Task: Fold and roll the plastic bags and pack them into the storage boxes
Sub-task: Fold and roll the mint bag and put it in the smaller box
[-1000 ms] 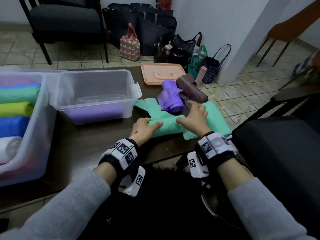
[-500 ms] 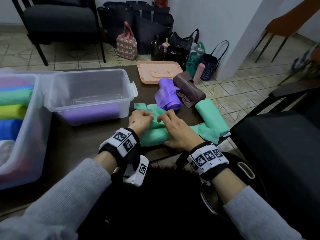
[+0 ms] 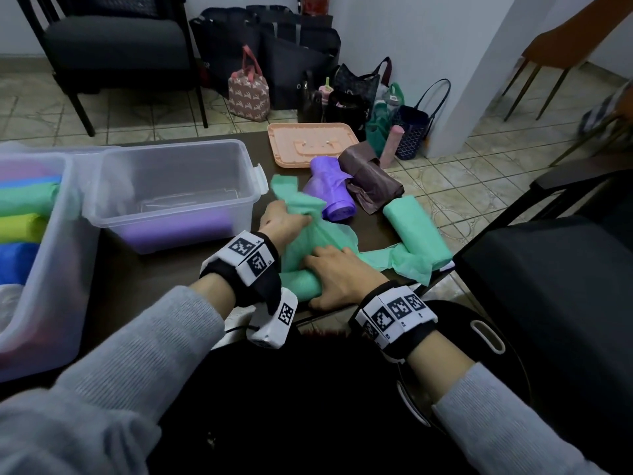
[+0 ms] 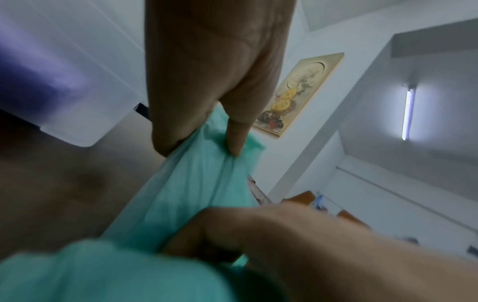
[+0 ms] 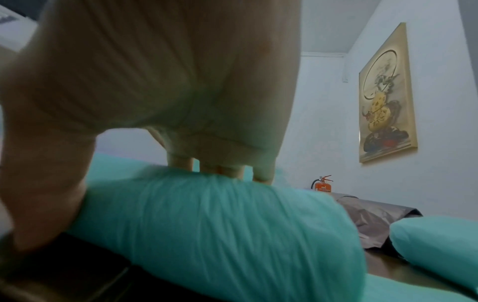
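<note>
A green plastic bag (image 3: 320,231) lies at the table's front edge, its near part rolled into a tube (image 3: 299,284). My left hand (image 3: 291,217) pinches the bag's loose far end and holds it lifted off the table; in the left wrist view thumb and finger of that hand (image 4: 200,151) bunch the green film (image 4: 196,183). My right hand (image 3: 329,275) grips the rolled part, with its fingers (image 5: 222,169) over the top of the roll (image 5: 207,220) and the thumb on the near side. A small clear storage box (image 3: 246,156) holds a purple roll.
A second green roll (image 3: 416,231), a purple roll (image 3: 330,190) and a brown bag (image 3: 373,183) lie right of my hands. A peach lid (image 3: 311,144) sits behind them. A large clear box (image 3: 65,241) with several coloured rolls stands at the left. A dark chair (image 3: 548,269) is on the right.
Both hands moved left along the green bag from pressing it flat. The left hand now lifts the bag's loose end, and the right hand holds the rolled part.
</note>
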### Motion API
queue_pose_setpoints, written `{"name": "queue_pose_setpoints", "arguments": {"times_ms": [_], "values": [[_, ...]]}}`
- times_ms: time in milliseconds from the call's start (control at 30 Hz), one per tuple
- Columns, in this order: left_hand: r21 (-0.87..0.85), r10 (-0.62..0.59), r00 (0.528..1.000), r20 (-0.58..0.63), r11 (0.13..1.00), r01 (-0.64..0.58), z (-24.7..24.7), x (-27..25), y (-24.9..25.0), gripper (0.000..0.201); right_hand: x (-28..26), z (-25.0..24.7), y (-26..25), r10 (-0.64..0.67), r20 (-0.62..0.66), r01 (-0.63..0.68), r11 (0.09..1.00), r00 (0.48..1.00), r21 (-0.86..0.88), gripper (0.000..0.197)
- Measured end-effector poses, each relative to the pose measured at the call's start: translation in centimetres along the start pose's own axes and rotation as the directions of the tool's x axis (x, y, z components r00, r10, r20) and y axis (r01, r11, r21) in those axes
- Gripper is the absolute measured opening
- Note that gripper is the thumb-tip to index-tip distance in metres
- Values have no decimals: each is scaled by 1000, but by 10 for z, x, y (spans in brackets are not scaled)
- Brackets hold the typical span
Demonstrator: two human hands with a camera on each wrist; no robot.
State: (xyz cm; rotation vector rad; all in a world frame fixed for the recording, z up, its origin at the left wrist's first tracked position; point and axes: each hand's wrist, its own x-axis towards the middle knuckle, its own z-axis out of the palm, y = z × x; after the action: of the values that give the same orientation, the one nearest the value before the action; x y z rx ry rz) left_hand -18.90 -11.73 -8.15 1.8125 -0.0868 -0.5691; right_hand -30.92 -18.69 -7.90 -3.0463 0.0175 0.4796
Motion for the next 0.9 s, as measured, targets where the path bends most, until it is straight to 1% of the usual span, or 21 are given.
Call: {"name": "queue_pose_setpoints", "arguments": {"times_ms": [33, 67, 100, 167, 233, 300, 333, 367, 400, 433, 500, 567, 633, 667, 700, 733, 767, 800, 833, 867, 900], "values": [[-47, 37, 999, 6, 998, -37, -1, -5, 5, 26, 0, 0, -1, -1, 6, 1, 1000, 1000, 9, 57], [-115, 60, 998, 5, 992, -59, -2, -7, 10, 24, 0, 1, -1, -3, 11, 3, 1000, 1000, 16, 57], [-189, 83, 997, -6, 979, -82, -4, -10, 15, 27, -1, 1, -2, -7, 17, 7, 1000, 1000, 18, 57], [-266, 103, 992, -78, 956, -120, -9, -9, 27, 30, -1, 2, -2, -12, 29, 11, 1000, 1000, 22, 57], [-264, 123, 979, -160, 951, -163, -13, -5, 42, 27, 0, 1, 0, -11, 52, 8, 998, 999, 57, 59], [-241, 152, 966, -207, 950, -201, -18, 0, 57, 31, 1, 0, 2, -14, 71, 8, 996, 997, 86, 62], [-211, 166, 962, -216, 954, -212, -21, 3, 62, 34, 1, 0, 2, -18, 77, 11, 996, 997, 89, 63], [-130, 185, 955, -230, 967, -219, -23, 5, 66, 36, 1, 0, 3, -20, 82, 13, 996, 996, 90, 64], [-2, 219, 947, -235, 974, -225, -25, 6, 69, 38, 1, 0, 3, -21, 85, 13, 996, 996, 92, 64], [123, 264, 938, -227, 963, -241, -28, 8, 70, 38, 1, 0, 3, -22, 84, 14, 995, 996, 95, 64], [291, 342, 919, -196, 915, -279, -32, 11, 73, 34, 2, 0, 3, -20, 86, 11, 994, 996, 105, 63], [364, 363, 914, -181, 888, -280, -37, 13, 76, 32, 2, 0, 3, -19, 89, 8, 993, 996, 115, 62], [379, 346, 914, -212, 891, -250, -39, 15, 78, 35, 3, 0, 3, -18, 92, 7, 992, 996, 126, 62], [420, 366, 901, -233, 873, -247, -38, 14, 78, 39, 4, -1, 3, -18, 93, 6, 991, 995, 134, 61], [496, 427, 871, -243, 826, -267, -35, 11, 77, 41, 5, -1, 3, -19, 92, 5, 990, 996, 140, 61], [575, 517, 826, -225, 755, -316, -31, 6, 76, 38, 5, -2, 3, -19, 92, 6, 990, 996, 144, 62], [631, 587, 794, -156, 678, -377, -26, 1, 73, 31, 6, -2, 3, -20, 93, 7, 989, 995, 146, 62], [650, 602, 798, -30, 618, -442, -21, -3, 69, 25, 6, -3, 3, -21, 92, 7, 989, 996, 148, 63], [650, 546, 828, 132, 583, -488, -16, -7, 61, 26, 6, -3, 3, -23, 86, 9, 988, 996, 153, 65], [659, 418, 860, 292, 564, -498, -10, -10, 51, 31, 5, -3, 3, -24, 81, 11, 988, 996, 156, 66], [690, 262, 875, 406, 540, -482, -6, -11, 40, 39, 5, -3, 3, -27, 77, 16, 988, 997, 151, 68]]}}
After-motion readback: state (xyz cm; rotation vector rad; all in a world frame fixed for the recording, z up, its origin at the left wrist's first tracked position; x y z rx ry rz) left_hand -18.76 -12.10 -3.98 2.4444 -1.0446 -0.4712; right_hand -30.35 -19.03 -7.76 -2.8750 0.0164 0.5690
